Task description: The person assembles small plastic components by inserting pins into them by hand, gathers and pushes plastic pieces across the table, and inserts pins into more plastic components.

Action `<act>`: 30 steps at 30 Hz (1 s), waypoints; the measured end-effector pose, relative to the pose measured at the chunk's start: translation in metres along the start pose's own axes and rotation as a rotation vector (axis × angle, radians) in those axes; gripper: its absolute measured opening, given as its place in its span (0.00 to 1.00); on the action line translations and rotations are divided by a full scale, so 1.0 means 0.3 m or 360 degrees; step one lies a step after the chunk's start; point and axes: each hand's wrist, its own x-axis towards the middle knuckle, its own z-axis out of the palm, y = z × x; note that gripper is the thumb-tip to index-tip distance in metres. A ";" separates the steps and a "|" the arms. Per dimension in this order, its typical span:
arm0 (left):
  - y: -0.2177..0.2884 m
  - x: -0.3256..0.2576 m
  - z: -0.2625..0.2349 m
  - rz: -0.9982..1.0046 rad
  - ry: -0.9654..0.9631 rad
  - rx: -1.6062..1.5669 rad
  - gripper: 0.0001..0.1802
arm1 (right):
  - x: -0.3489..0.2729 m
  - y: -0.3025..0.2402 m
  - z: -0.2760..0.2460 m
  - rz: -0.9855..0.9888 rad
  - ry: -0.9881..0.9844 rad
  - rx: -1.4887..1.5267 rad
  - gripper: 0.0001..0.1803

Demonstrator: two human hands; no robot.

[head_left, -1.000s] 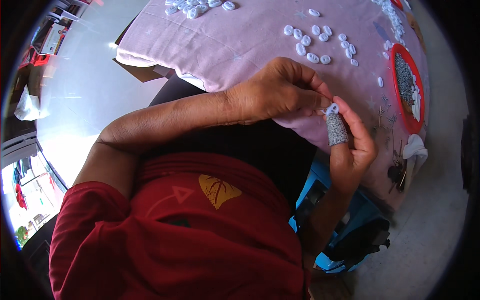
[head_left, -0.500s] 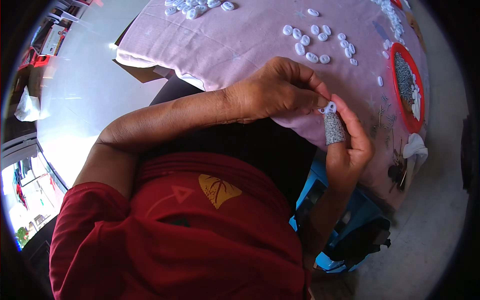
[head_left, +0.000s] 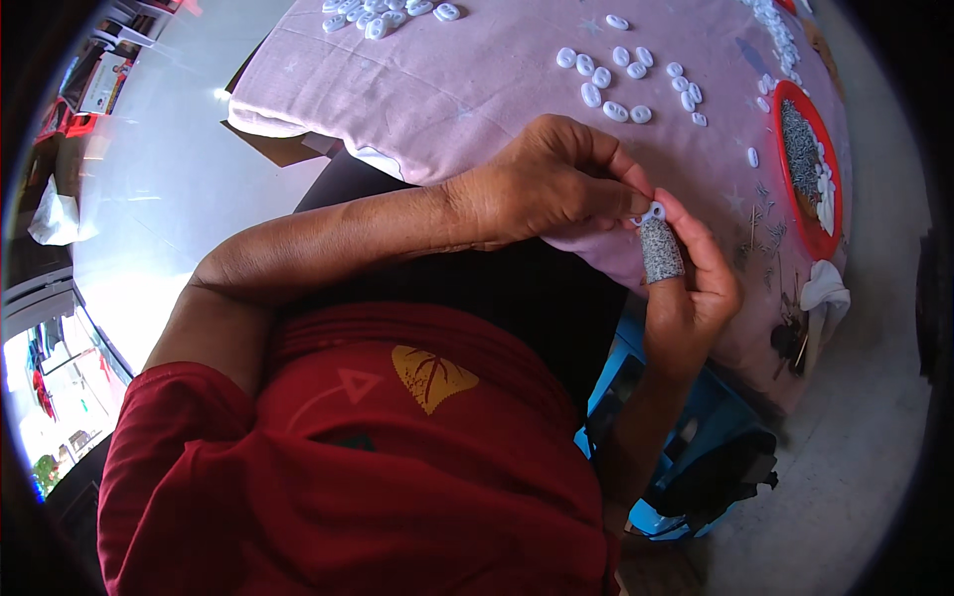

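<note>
Head view: left hand point(head_left: 549, 189) and right hand point(head_left: 704, 273) meet, pinching one white two-holed plastic piece point(head_left: 656, 211) between them, seemingly unfinished; beyond both lie white oval pieces point(head_left: 636, 71), whether finished unclear.

I seem to be in a home, or a small workshop set up in one: my desk point(head_left: 477, 89) wears a pink star-patterned cloth, strewn with little white plastic pieces point(head_left: 615, 112) beside a red tray point(head_left: 821, 244) of small grey parts, and daylight brightens the smooth floor point(head_left: 159, 149).
</note>
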 end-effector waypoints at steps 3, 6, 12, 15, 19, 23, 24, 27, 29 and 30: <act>0.006 -0.007 0.003 0.0022 0.0032 -0.0060 0.07 | 0.003 0.004 0.009 -0.0045 0.0018 -0.0024 0.17; 0.007 -0.007 -0.001 0.0064 0.0038 0.0011 0.07 | 0.008 -0.004 0.019 -0.0082 0.0030 -0.0052 0.17; 0.009 0.005 -0.008 -0.0040 0.0057 0.0009 0.09 | 0.009 0.026 0.031 -0.0304 0.0044 -0.0230 0.18; 0.005 0.009 -0.011 -0.0055 0.0054 0.0036 0.09 | 0.001 0.018 0.032 -0.0322 0.0042 -0.0315 0.18; 0.006 0.007 -0.014 -0.0077 0.0055 0.0024 0.10 | 0.005 -0.005 0.038 -0.0424 0.0005 -0.0549 0.19; 0.005 -0.002 -0.010 -0.0044 0.0047 -0.0059 0.10 | 0.004 -0.036 0.035 -0.0565 -0.0061 -0.0771 0.20; 0.007 -0.003 -0.006 -0.0067 0.0052 -0.0112 0.10 | 0.000 -0.041 0.031 -0.0531 -0.0076 -0.0808 0.21; 0.007 0.001 -0.002 -0.0045 0.0052 -0.0092 0.09 | 0.000 -0.049 0.015 -0.0464 -0.0116 -0.0799 0.22; 0.007 -0.002 -0.004 -0.0051 0.0036 -0.0077 0.09 | 0.006 -0.052 0.008 -0.0422 -0.0137 -0.0752 0.22; 0.007 -0.002 -0.004 -0.0060 0.0018 -0.0060 0.09 | 0.010 -0.054 0.007 -0.0452 -0.0131 -0.0716 0.22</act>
